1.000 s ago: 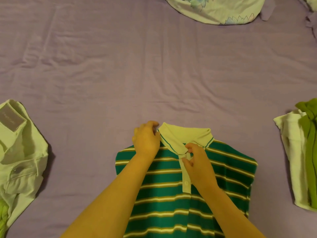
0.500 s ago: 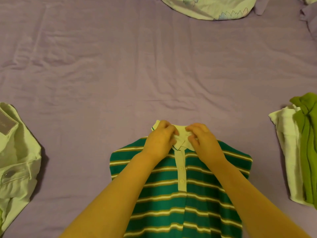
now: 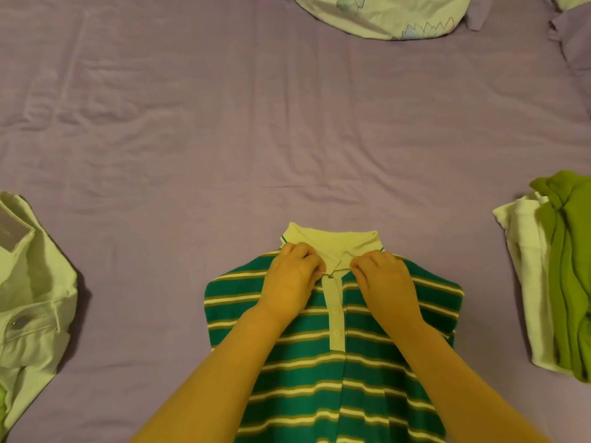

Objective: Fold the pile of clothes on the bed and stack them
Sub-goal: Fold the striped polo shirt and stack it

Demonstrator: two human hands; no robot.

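A green polo shirt with white and tan stripes lies face up at the near middle of the purple bed, its sleeves folded under. Its pale collar points away from me. My left hand pinches the left collar point. My right hand pinches the right collar point, and both meet at the top of the button placket. At the left edge lies a pair of folded pale trousers. At the right edge, a green garment rests on a white one.
A floral pillow lies at the far edge of the bed, with a purple pillow corner at the far right. Wrinkled bare sheet stretches between the shirt and the pillows.
Both hands came together at the collar, then slid down to the collar points at the placket. The collar now lies flatter and more spread than a second ago.
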